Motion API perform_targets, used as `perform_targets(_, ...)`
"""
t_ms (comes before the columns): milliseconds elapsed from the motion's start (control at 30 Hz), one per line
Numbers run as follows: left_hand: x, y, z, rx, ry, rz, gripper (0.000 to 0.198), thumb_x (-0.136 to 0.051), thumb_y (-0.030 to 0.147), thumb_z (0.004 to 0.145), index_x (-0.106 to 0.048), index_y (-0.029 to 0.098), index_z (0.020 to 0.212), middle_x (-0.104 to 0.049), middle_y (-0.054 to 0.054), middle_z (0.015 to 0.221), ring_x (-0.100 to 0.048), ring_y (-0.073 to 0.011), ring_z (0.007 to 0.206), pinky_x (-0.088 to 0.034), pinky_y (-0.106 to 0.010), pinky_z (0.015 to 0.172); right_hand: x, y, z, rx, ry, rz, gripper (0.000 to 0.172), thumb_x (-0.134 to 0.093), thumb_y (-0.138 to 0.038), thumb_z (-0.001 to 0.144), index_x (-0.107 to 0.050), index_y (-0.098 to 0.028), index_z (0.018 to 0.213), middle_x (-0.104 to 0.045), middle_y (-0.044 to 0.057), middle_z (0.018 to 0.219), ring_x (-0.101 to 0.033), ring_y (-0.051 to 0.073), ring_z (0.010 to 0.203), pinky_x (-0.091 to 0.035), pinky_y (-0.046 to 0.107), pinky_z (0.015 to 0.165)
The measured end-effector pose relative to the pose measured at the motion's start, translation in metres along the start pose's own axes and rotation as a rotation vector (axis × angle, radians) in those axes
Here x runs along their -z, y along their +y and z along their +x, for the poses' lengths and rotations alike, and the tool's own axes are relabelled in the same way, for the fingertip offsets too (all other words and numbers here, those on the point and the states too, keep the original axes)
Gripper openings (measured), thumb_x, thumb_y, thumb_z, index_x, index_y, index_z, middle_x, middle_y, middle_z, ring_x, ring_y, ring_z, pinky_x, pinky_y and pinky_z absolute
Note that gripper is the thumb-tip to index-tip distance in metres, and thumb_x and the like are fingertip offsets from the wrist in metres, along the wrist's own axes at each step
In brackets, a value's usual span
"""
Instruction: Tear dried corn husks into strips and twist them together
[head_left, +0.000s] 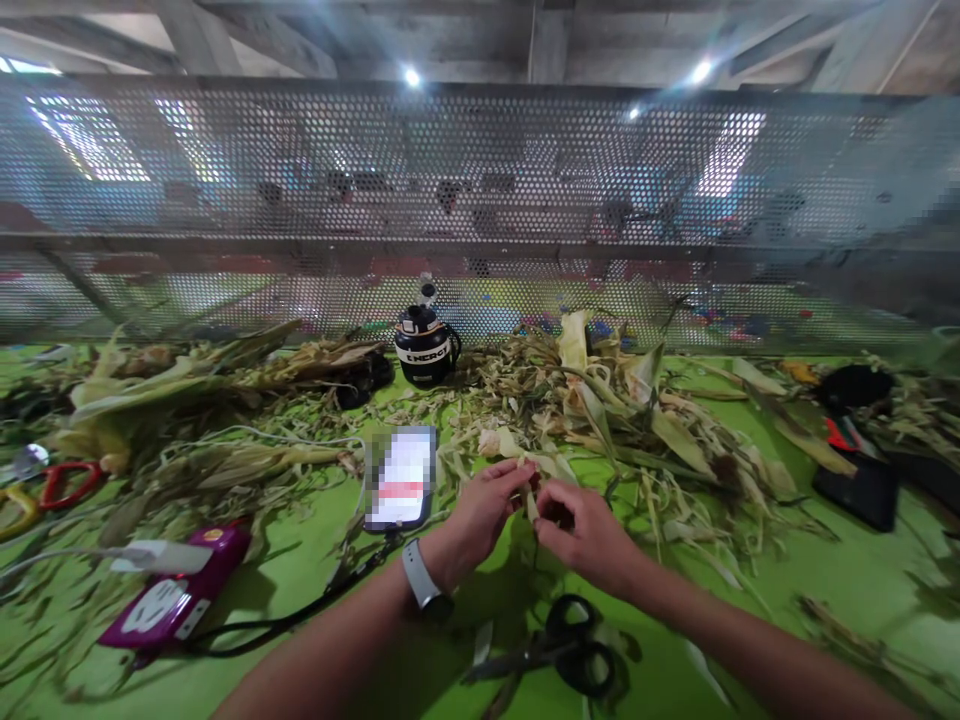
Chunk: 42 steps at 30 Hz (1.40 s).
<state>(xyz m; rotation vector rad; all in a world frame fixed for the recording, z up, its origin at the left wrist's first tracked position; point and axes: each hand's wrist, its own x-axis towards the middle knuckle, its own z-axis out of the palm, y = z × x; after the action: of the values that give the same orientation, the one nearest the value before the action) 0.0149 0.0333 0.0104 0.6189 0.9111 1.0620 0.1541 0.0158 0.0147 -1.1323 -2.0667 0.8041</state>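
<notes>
My left hand (484, 510) and my right hand (589, 530) meet over the middle of the green table. Between their fingertips is a pale strip of corn husk (531, 500), pinched by both. A band with a dark watch face (427, 580) is on my left wrist. Just beyond my fingers lies a heap of dried corn husks (637, 415), with shredded pieces around it. Black-handled scissors (574, 650) rest on the table below my hands, blades pointing left. A phone with a lit screen (403, 478) lies left of my left hand.
A black jug marked "ENERGY" (425, 350) stands at the back before a perforated metal screen (480, 200). More husks (180, 400) cover the left side. A purple power strip (180, 590), a black strap (300, 610) and red-handled scissors (71, 485) lie left; a dark phone (859, 490) lies right.
</notes>
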Motion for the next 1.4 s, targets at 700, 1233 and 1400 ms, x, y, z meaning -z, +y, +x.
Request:
perform_targets(700, 0.009, 0.007, 0.004, 0.04, -0.048, 0.169, 0.012, -0.072, 0.024, 0.054, -0.064, 0.015, 0.057, -0.058, -0.001, 0.066, -0.05, -0.0117, 0.066, -0.04, -0.025, 0.067, 0.033, 0.022, 0.018, 0.17, 0.154, -0.224, 0.015, -0.049, -0.028, 0.089, -0.06, -0.019, 0.082, -0.061, 0.006, 0.084, -0.058, 0.019, 0.083, -0.045, 0.032, 0.075)
perform_targets(1233, 0.011, 0.011, 0.002, 0.078, -0.244, 0.334, 0.008, -0.068, 0.019, 0.056, -0.063, 0.013, 0.059, -0.06, 0.001, 0.061, -0.054, -0.0111, 0.063, -0.042, -0.025, 0.069, 0.028, 0.029, 0.02, 0.122, 0.073, -0.182, 0.016, -0.044, -0.031, 0.09, -0.052, -0.019, 0.083, -0.062, 0.005, 0.077, -0.059, 0.018, 0.074, -0.045, 0.03, 0.067)
perform_targets(1400, 0.013, 0.013, 0.003, 0.128, -0.2, 0.215, 0.015, -0.076, 0.022, 0.057, -0.065, 0.013, 0.064, -0.063, 0.0, 0.067, -0.056, -0.0103, 0.066, -0.044, -0.025, 0.073, 0.028, 0.033, 0.021, 0.057, 0.071, -0.117, 0.019, -0.043, -0.033, 0.09, -0.051, -0.018, 0.084, -0.062, 0.005, 0.076, -0.059, 0.018, 0.072, -0.045, 0.03, 0.067)
